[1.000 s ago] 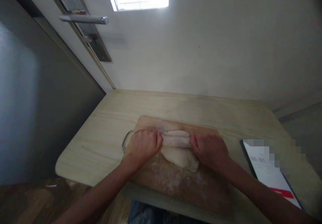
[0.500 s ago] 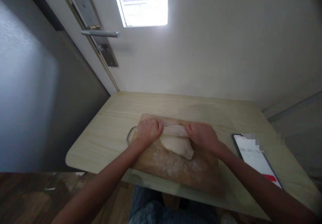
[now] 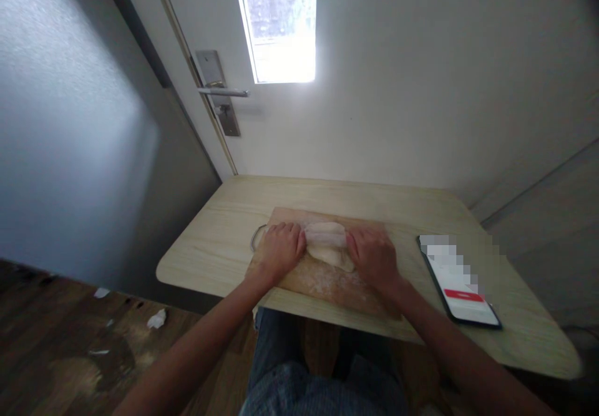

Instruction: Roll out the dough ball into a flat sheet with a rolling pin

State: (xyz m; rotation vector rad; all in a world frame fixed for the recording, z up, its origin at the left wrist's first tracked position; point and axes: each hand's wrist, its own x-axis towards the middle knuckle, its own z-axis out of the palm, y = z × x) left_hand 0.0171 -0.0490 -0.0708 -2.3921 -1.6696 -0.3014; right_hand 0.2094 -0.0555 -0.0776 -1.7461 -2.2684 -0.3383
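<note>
A flattened piece of pale dough (image 3: pixel 330 256) lies on a flour-dusted wooden cutting board (image 3: pixel 322 286). Across the dough runs a short, pale rolling pin (image 3: pixel 325 236), its ends covered by my fists. My left hand (image 3: pixel 282 246) is closed round the left end, over the board's left side near its metal ring handle (image 3: pixel 255 237). Round the other end my right hand (image 3: pixel 373 252) is closed too, just right of the dough. Dough shows on both the far and near sides of the pin.
The board rests on a light wooden table (image 3: pixel 206 241) pushed against a white door with a metal handle (image 3: pixel 224 92). To the right lies a phone (image 3: pixel 461 285), screen up. Paper scraps (image 3: pixel 156 319) litter the floor at left. My legs are under the table's front edge.
The view has shifted, showing more floor and the phone's whole lower end. On the dough, the pin and both fists sit nearer to me, with more dough visible on the far side.
</note>
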